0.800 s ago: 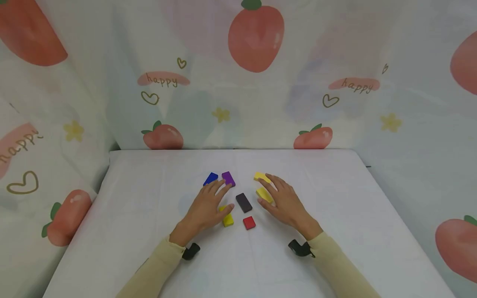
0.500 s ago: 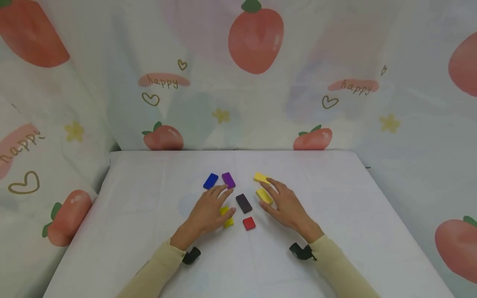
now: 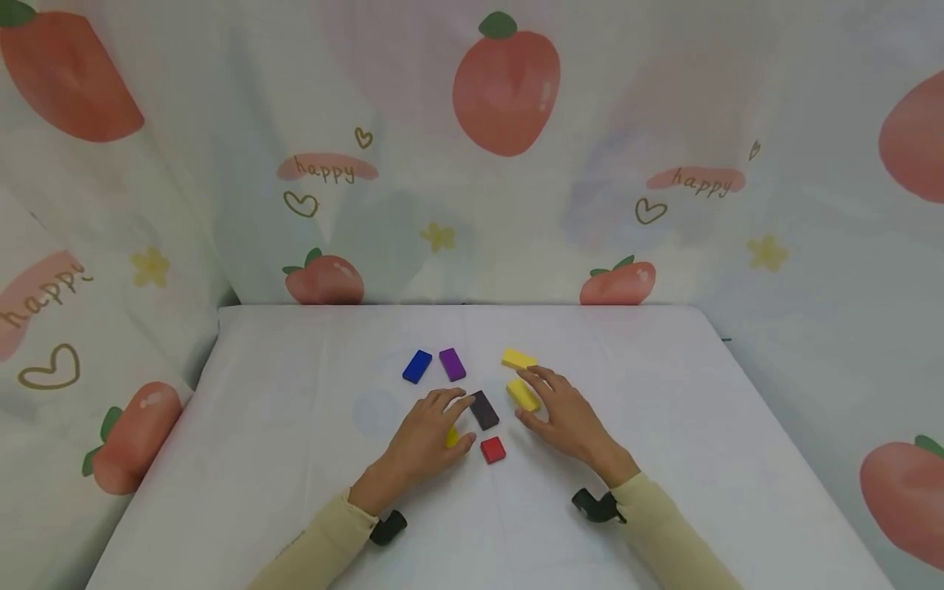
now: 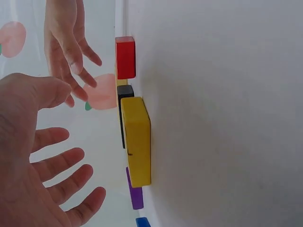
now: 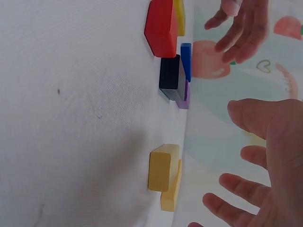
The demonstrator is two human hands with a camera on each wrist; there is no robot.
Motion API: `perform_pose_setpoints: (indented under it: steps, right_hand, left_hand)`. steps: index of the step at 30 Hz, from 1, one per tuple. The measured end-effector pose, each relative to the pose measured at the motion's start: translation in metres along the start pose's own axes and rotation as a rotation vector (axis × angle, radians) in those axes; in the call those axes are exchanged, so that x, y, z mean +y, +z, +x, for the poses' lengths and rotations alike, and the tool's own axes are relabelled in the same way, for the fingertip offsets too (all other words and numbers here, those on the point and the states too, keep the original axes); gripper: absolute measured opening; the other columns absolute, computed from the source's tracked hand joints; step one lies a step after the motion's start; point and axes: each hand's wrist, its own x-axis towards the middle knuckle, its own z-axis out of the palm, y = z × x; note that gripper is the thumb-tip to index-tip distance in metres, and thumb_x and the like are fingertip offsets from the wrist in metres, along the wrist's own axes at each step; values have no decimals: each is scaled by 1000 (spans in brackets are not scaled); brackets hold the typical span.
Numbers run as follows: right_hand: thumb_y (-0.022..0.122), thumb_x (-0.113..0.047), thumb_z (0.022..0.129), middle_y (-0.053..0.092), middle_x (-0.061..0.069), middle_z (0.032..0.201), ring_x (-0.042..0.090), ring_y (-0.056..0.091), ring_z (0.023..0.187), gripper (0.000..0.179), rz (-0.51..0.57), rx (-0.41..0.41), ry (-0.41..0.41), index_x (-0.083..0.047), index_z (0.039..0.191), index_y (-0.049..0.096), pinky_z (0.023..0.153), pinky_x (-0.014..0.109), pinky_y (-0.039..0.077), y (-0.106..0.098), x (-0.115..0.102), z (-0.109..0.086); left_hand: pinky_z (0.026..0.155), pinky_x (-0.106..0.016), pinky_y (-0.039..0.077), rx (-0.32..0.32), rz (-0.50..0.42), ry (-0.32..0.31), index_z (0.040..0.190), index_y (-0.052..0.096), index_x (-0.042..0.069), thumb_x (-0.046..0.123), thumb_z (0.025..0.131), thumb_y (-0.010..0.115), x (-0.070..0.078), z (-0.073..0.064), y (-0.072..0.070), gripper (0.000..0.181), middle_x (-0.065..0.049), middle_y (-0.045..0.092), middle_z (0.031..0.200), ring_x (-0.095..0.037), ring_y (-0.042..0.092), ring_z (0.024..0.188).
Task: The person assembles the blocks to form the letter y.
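Note:
My left hand (image 3: 415, 440) hovers over a bright yellow block (image 4: 137, 142), partly hiding it in the head view. Its fingers are relaxed and hold nothing; the left wrist view shows a gap between them and the block. Beside its fingertips lies a dark grey block (image 3: 484, 410), with a small red block (image 3: 493, 450) nearer the body. On the other side, my right hand (image 3: 571, 418) hangs with loose fingers above two pale yellow blocks, a nearer one (image 3: 523, 395) and a farther one (image 3: 518, 358). The right wrist view shows it apart from both.
A blue block (image 3: 417, 366) and a purple block (image 3: 452, 365) lie farther back on the white-covered table (image 3: 634, 352). Fruit-patterned cloth (image 3: 413, 188) hangs behind the table and at its sides. Each wrist carries a black device (image 3: 596, 506).
My left hand has drawn back toward the body and slightly right, uncovering the blue and purple blocks. My right hand stays nearly in place. The head view has tilted up slightly.

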Motion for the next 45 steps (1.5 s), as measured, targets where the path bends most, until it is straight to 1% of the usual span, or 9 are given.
perform_pose_setpoints:
  steps: [6,11,17,22,25,30,34,39,45]
  right_hand:
    - [70,-38,89,46,12,148,34,49,133,66,46,9,25,-19,147,44,104,55,45,6,2,1]
    - [71,-38,88,46,15,148,35,49,134,67,77,2,88,-17,146,45,105,56,44,11,2,1]
    - [72,-38,87,48,15,146,35,50,133,67,110,0,152,-16,145,46,104,56,44,16,3,1]
    - [73,-39,87,49,14,146,34,49,133,69,145,-6,195,-14,145,46,106,55,43,18,4,2]
    - [73,-39,87,51,14,144,33,52,130,69,164,-11,217,-12,145,46,105,53,45,19,4,3]
    - [74,-38,86,56,13,136,28,60,113,69,193,-15,273,-11,143,47,95,47,52,18,4,4]
    - [75,-37,85,58,12,129,26,60,106,67,215,-15,316,-9,140,50,88,44,53,18,3,7]
    - [75,-36,85,61,12,123,25,61,102,62,222,-28,334,-7,135,54,84,43,52,21,7,9]
    - [75,-36,85,63,11,117,24,61,99,61,210,-31,345,-6,133,56,83,42,52,24,9,12]
  left_hand:
    - [107,-42,45,-5,-66,-33,138,53,23,44,92,64,7,-2,3,52,1,56,138,-19,51,129]
    - [105,-42,45,-35,-121,-39,133,58,20,42,90,66,13,-4,5,48,1,60,131,-18,55,123]
    - [106,-43,44,-65,-147,-49,128,61,19,41,88,69,20,-4,10,46,2,62,129,-18,55,122]
    - [102,-41,45,-74,-145,-58,125,64,19,46,87,71,24,-3,14,47,1,65,123,-17,56,117]
    - [102,-41,45,-89,-145,-67,124,65,19,47,86,71,25,-2,16,48,2,66,122,-17,57,116]
    - [104,-42,43,-123,-147,-66,124,65,19,47,85,72,26,0,17,48,3,67,120,-16,57,115]
    - [103,-42,40,-141,-140,-40,121,67,20,46,84,74,27,3,17,46,5,68,116,-14,58,111]
    - [103,-43,38,-161,-133,-36,119,68,19,46,82,76,28,7,19,46,6,69,112,-13,58,105]
    - [105,-43,38,-179,-125,-45,116,69,20,44,82,77,28,10,21,42,7,68,108,-12,58,104]
